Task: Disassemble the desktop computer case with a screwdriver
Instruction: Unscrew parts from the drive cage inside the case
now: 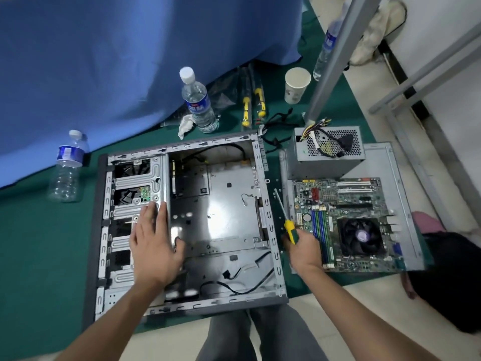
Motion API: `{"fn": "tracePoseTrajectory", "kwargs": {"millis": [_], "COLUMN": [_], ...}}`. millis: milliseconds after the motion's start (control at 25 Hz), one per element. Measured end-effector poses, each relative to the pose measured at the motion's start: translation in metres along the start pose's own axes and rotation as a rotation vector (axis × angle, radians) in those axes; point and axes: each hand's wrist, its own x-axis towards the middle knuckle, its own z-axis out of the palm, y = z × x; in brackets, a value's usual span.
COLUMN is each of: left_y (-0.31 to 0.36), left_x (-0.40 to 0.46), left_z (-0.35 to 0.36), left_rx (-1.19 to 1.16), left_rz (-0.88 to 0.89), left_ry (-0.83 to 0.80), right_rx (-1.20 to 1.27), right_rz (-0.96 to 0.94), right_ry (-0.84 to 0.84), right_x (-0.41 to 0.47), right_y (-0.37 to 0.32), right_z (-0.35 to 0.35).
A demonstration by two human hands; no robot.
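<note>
An open grey computer case [270, 230] lies on its side on the green mat, its inside bare metal with a few loose black cables at the near end. My left hand [153, 243] rests flat on the drive cage wall [130, 175] with fingers straight and thumb inside the case. My right hand [304, 248] grips the yellow-and-green handle of a screwdriver [285, 214] just right of the case, its shaft pointing away from me. A motherboard [348, 222] with a black fan lies on a grey side panel [402, 194] to the right.
A power supply [328, 152] with wires stands behind the motherboard. Two water bottles [199, 102] [67, 168], a paper cup [296, 84], a crumpled tissue and two packaged screwdrivers [252, 102] lie at the back. Blue cloth hangs at the left, a metal frame leg at the right.
</note>
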Motion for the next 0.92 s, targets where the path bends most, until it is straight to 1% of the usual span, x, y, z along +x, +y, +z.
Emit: {"fn": "tracePoseTrajectory", "kwargs": {"millis": [80,240,360,520,600,680,760,880,920], "left_y": [-0.001,-0.002,-0.001,0.001,0.002,0.001,0.001,0.003,0.004], "left_x": [0.0,0.0,0.001,-0.001,-0.002,-0.002,-0.001,-0.002,-0.002], "left_z": [0.001,0.002,0.001,-0.001,-0.002,-0.002,-0.002,-0.007,-0.011], "left_rx": [-0.002,-0.006,-0.015,-0.019,-0.028,-0.037,-0.027,-0.041,-0.065], "left_rz": [-0.001,0.0,-0.001,0.001,0.002,0.007,0.011,0.012,0.009], "left_ry": [0.005,0.009,0.011,0.01,0.011,0.018,0.01,-0.023,-0.043], "right_rx": [-0.013,-0.012,0.032,0.159,0.22,0.343,0.424,0.366,0.363], "right_rz": [0.042,0.144,0.093,0.04,0.036,0.026,-0.059,-0.269,-0.319], "right_ry": [0.018,-0.017,0.027,0.073,0.055,-0.003,-0.02,0.034,0.02], "right_x": [0.004,0.005,0.001,-0.01,-0.016,-0.023,-0.029,-0.039,-0.042], "right_y": [0.001,0.0,0.003,0.003,-0.005,-0.017,-0.035,-0.072,-0.086], "right_z": [0.01,0.019,0.012,-0.009,-0.02,-0.031,-0.043,-0.056,-0.058]}}
